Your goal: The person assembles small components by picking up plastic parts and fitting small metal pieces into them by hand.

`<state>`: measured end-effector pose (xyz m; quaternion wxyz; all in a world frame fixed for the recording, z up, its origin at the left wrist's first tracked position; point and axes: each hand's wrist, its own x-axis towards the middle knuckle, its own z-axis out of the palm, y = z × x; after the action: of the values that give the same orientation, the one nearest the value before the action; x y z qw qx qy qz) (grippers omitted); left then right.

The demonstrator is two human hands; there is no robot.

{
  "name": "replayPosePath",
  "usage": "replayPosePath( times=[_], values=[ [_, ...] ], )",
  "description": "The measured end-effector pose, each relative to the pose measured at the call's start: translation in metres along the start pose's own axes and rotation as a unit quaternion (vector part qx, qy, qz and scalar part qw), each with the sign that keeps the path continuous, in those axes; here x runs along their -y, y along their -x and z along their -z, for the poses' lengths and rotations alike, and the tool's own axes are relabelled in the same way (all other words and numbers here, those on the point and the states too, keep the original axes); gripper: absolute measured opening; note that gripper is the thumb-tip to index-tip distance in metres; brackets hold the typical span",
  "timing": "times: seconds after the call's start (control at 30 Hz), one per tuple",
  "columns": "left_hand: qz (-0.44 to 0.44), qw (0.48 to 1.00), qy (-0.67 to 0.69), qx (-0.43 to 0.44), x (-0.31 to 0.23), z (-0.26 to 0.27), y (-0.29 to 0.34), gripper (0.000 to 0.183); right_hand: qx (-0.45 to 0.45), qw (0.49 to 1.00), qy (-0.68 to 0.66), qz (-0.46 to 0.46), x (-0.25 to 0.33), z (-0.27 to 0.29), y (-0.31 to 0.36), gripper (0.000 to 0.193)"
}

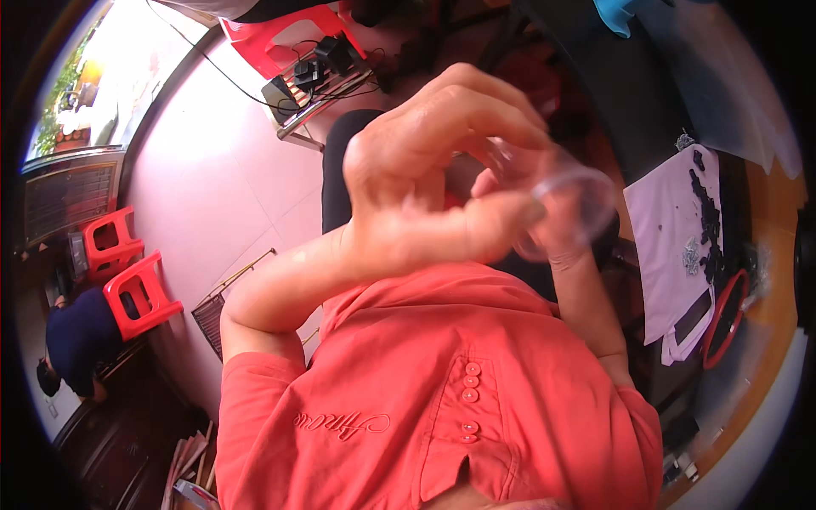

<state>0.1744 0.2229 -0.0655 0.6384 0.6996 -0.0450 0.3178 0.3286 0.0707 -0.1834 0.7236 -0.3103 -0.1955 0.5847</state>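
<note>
My left hand [450, 161] is raised in front of my chest, large and close, with its fingers curled round. Its thumb and fingertips grip a see-through round plastic thing [595, 191], like a cup or ring with a pale rim. Motion smears it, so its exact kind is unclear. Behind that rim, partly seen through it, is my right hand [563, 223]. The two hands overlap, and my left hand hides most of the right fingers. Whether the right hand also holds the clear thing cannot be made out.
On the right, a white cloth or bag [667, 221] bears small black pieces [705, 204] and silvery bits; a red hoop [725, 319] lies beside it. Red stools [143, 293] and a person in dark clothes [83, 336] are at left. Black adapters [310, 72] sit on a rack ahead.
</note>
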Motion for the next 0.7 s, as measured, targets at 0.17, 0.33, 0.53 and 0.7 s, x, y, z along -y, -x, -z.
replayPosePath(
  times=[0.17,0.33,0.53,0.7],
  values=[
    [0.188,0.968,0.11,-0.126,0.1,0.003,0.035,0.021,-0.035,0.988,-0.017,-0.151,-0.02,0.006,-0.019,0.065],
    [0.284,0.944,0.131,-0.107,0.149,0.011,0.044,0.02,-0.154,0.956,-0.145,-0.202,-0.042,0.041,-0.034,0.058],
    [0.363,0.916,0.144,-0.087,0.164,0.02,0.034,0.021,-0.174,0.946,-0.182,-0.204,-0.057,0.064,-0.046,0.049],
    [0.334,0.93,0.092,-0.123,0.157,0.029,0.028,0.027,-0.068,0.962,-0.176,-0.196,-0.047,0.067,-0.06,0.042]
  ],
)
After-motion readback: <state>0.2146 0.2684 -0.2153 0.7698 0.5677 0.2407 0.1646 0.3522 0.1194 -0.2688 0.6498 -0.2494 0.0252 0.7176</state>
